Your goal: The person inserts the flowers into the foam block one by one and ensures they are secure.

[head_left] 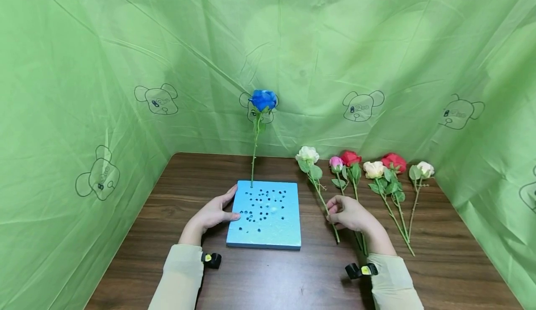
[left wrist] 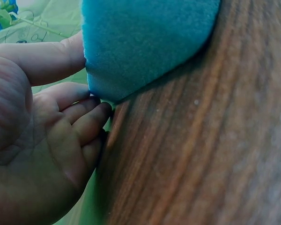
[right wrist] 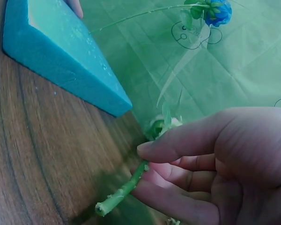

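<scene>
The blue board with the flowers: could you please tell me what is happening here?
A person is working with flowers at a table. The left hand holds the board at its left side, with the thumb on top. One blue rose stands in the board near its far edge. The right hand pinches the stem of a white rose beside the board, not yet in it. The other flowers lie farther right.

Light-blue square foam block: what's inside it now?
One blue rose with a green stem stands near the far edge of the foam block; no other flower is in it. The stem's lower end is hidden inside, so its depth cannot be seen.
</scene>
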### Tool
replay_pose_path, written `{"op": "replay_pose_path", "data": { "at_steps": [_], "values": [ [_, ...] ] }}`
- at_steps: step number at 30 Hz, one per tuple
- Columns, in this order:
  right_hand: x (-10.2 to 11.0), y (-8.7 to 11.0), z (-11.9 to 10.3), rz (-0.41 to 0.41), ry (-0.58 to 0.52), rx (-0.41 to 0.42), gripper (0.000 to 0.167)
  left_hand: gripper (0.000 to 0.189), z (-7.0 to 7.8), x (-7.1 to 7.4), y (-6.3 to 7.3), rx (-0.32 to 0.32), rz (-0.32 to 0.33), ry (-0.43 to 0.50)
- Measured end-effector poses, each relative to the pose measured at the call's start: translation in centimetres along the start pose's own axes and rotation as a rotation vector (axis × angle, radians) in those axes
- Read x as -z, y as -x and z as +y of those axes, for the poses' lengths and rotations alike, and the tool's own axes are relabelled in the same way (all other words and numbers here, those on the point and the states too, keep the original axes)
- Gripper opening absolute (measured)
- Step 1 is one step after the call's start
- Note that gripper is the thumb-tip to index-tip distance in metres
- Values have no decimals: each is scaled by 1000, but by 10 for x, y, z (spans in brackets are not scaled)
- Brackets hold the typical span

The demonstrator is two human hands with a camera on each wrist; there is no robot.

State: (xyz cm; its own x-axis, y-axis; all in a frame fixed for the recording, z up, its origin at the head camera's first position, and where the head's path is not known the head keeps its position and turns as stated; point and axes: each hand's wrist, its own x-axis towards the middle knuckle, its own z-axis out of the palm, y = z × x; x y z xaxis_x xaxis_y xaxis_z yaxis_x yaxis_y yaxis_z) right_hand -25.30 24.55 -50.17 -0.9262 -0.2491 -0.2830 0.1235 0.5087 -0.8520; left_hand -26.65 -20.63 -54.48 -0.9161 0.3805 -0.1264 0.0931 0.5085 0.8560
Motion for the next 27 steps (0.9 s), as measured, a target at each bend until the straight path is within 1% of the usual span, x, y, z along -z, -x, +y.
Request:
{"op": "replay_pose_path", "data": {
  "at_steps": [3,7,15,19,27],
  "values": [
    [0,1,-3,-13,-5,12,29,103,0,0,0,-11,-3,5],
    [0,2,-6,-41,-31,29,29,103,0,0,1,-10,-4,8],
    [0,1,-9,-84,-101,104,33,102,0,0,1,-9,-4,12],
    [-1,-1,-10,-72,-134,136,35,102,0,0,0,-12,-4,9],
    [-7,-1,-17,-9,-154,193,36,103,1,0,1,-10,-4,24]
  ]
}}
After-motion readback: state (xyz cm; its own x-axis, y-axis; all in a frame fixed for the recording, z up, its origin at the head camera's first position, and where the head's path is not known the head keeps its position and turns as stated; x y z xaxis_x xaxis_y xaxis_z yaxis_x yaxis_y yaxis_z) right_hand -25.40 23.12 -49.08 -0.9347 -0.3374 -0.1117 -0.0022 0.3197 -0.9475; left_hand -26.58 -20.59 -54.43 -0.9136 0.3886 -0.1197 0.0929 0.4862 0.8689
